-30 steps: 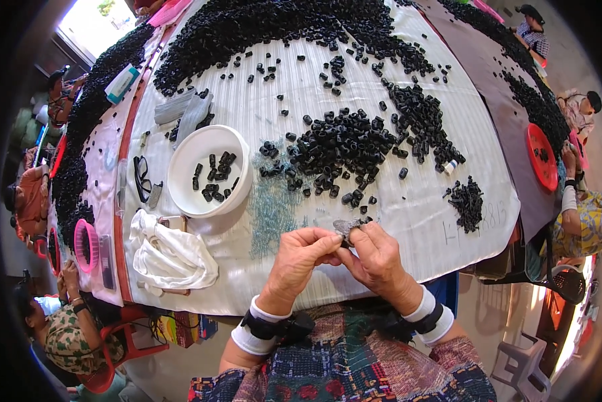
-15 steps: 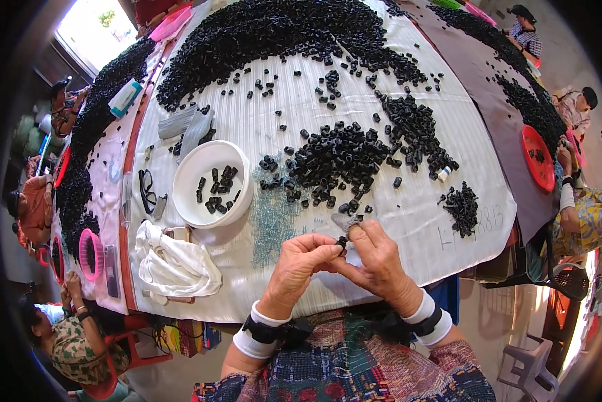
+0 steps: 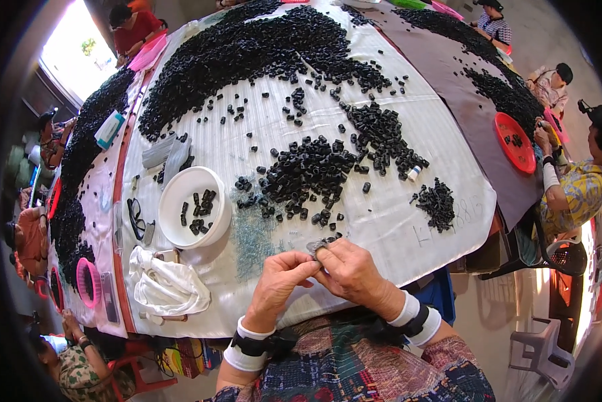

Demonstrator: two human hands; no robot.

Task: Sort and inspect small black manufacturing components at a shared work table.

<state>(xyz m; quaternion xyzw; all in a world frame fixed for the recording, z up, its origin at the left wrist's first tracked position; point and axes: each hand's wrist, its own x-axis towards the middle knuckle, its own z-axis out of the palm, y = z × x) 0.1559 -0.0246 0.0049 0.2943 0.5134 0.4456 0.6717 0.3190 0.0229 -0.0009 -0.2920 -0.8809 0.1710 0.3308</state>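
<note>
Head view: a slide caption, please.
Left-hand grip and right-hand grip close together over white tablecloth, near a heap of small black cylindrical pieces and a round white bowl.

Tables [image 3: 374,244] heaped with black parts [image 3: 247,50] suggest a workshop.

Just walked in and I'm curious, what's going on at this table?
The person's left hand and right hand have their fingertips close together, with something grey at the right one; any part between them is hidden. Black parts lie heaped beyond, and a white bowl to the left holds a few more.
</note>
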